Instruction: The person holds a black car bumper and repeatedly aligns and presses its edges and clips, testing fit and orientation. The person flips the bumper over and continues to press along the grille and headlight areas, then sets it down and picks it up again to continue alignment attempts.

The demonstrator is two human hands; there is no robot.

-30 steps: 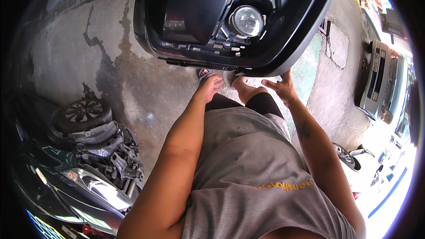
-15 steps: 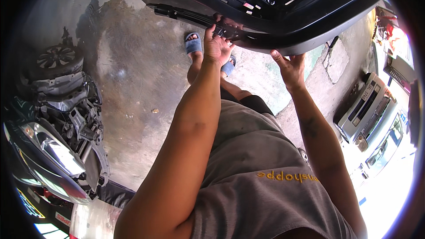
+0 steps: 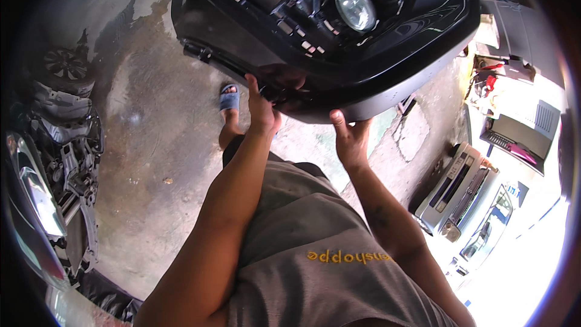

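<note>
L head cam, fisheye, downward onto hands (image 3: pixel 261 115)

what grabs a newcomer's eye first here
The big glossy black plastic car bumper at the top centre, with a round clear-glass lamp set in it and the person's bare left hand and right hand at its lower edge. Next come the dark multi-spoke wheel at far left and the boxy silver vehicle at right.

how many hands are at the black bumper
2: the left hand at the lower edge of the black bumper, the right hand farther right; both partly hidden.
</note>
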